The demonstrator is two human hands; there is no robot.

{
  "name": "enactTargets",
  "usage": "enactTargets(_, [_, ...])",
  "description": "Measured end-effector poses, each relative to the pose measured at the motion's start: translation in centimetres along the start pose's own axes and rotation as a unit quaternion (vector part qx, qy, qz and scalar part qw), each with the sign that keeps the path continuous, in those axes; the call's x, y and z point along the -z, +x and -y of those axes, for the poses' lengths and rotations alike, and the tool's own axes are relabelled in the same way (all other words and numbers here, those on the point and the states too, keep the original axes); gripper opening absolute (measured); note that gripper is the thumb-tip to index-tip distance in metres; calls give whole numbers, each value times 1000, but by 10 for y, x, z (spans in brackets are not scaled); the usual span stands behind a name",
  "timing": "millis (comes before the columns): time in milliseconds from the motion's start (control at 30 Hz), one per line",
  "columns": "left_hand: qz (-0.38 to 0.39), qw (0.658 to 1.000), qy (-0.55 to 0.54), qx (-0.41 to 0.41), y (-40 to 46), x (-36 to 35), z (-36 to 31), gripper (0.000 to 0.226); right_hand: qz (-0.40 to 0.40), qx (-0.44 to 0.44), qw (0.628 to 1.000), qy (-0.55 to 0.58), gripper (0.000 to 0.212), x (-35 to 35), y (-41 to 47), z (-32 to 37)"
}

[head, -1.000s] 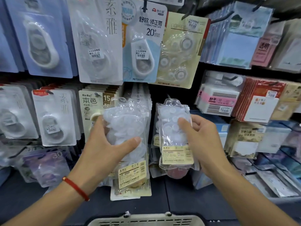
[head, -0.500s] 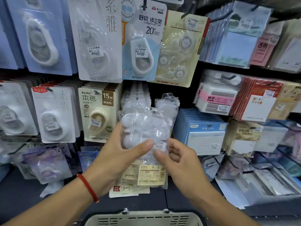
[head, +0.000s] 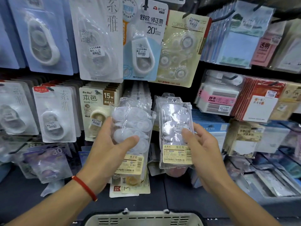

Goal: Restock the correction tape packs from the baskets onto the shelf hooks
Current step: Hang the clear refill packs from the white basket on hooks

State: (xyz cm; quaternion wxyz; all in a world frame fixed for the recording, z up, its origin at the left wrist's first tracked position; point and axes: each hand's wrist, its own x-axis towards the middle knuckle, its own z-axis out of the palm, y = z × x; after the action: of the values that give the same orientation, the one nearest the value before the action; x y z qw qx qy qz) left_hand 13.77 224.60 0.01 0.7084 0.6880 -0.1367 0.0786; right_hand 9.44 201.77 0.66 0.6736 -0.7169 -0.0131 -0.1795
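Two clear packs of correction tape in hand, both held up in front of the shelf, above the basket (head: 143, 218); left hand (head: 104, 154) grasps a stack of packs (head: 132, 128), thumb across the front, fingers (head: 106, 123) curled behind; right hand (head: 202, 150) pinches a single pack (head: 175, 128) by its right edge, thumb on the front face, fingers behind. Single pack sits just right of the stack, apart from it; its hang hole (head: 175, 100) at the top shows clear and free. Packs look light; soft crinkly film over hard little tape shells, so the bag will flex and slide under a loose grip; best held low on the stiff paper label (head: 176, 154), leaving the top tab free for a hook. Which hook is meant, cannot tell; rows of carded tape (head: 97, 110) hang left of the stack.
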Motion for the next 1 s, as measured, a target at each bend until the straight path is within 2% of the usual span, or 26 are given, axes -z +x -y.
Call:
enactTargets(200, [-8,1000,1,-8,0,2,-3,49,-3,-13,1000,15,26,5,3,1])
enactTargets(267, [-4,1000,0,-10,0,2,-3,51,-46,22,992,-113,32,8,3,-1])
enactTargets(300, [4,1000,-4,-8,0,1,-3,53,-69,50,977,-197,37,8,2,-1])
enactTargets(367, [34,999,-25,5,-1,-2,-1,61,-41,89,960,-263,37,1,-7,0])
enactTargets(467, [79,994,-66,28,-7,-10,3,70,90,36,970,-224,32,-16,-21,-8])
enactTargets(500, [88,993,-77,30,-9,-13,4,70,104,27,971,-213,34,-20,-23,-11])
enactTargets(633, [68,992,-104,37,-11,-18,2,61,66,-9,995,-73,10,-20,-20,-15])
enactTargets(700, [47,993,-100,41,-9,-16,0,52,39,-24,999,-13,13,-18,-18,-13])
enactTargets(800, [28,996,-73,35,-8,-12,-1,48,1,-11,1000,1,14,-12,-14,-9])
enactTargets(933, [8,998,-53,32,-8,-10,-2,47,-9,-4,1000,14,36,-6,-9,-4])
enactTargets(1000, [5,998,-49,31,-7,-10,-4,47,-9,-8,999,30,38,-4,-10,-2])
